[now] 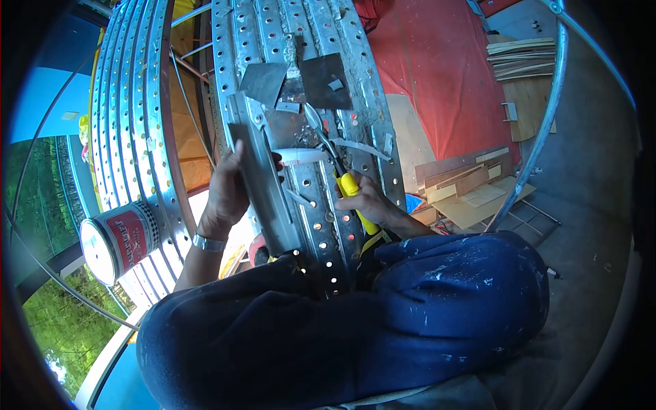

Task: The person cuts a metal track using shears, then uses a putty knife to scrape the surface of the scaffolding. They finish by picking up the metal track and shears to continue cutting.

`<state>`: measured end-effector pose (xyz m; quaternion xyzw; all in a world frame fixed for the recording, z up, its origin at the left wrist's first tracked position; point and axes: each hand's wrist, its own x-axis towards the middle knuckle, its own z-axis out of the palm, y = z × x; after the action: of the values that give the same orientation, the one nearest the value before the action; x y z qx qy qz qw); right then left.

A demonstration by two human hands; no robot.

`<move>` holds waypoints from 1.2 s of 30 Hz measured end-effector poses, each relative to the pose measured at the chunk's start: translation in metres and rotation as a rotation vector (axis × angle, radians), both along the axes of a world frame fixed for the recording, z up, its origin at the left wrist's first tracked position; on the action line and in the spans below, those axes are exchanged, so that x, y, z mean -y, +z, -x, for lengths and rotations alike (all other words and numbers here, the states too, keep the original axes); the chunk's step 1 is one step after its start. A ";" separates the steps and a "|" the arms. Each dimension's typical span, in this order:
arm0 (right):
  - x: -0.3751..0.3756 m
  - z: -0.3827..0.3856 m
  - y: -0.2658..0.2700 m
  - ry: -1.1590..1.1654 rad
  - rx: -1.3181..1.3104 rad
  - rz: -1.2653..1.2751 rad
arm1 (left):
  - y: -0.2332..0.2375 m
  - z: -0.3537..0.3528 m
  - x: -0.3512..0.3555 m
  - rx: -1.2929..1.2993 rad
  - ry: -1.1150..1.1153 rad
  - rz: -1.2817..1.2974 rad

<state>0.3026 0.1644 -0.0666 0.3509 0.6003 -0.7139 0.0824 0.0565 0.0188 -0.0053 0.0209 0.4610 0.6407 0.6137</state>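
Note:
My left hand [229,183] is closed around a long grey metal profile [263,188], which slants across the perforated metal plank in front of my knees. In my right hand [372,203] is a pair of tin snips [348,184] with yellow handles, the blades pointing away from me. Those blades look slightly apart, to the right of the profile. Two dark flat square pieces, one on the left [263,82] and one on the right [326,82], lie just beyond the snips. Near the hands are a pale curved strip [298,156] and a thin light strip [361,148].
The perforated plank [318,225] carries small scraps. At left, a large can [119,242] with a red label rests on another perforated plank [130,89]. Scaffold tubes [547,130] rise at right. Lower down are a red sheet [437,82] and wooden boards [471,195].

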 end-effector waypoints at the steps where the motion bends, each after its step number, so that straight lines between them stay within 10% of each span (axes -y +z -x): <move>1: 0.001 0.000 0.000 0.005 0.011 0.000 | -0.002 0.002 0.001 0.051 0.052 -0.040; 36: 0.008 0.000 0.004 0.072 0.036 -0.050 | 0.004 0.023 0.009 0.004 0.564 -0.083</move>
<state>0.3022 0.1560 -0.0624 0.3439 0.6286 -0.6888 0.1100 0.0334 0.0094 -0.0016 -0.0844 0.4209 0.8044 0.4107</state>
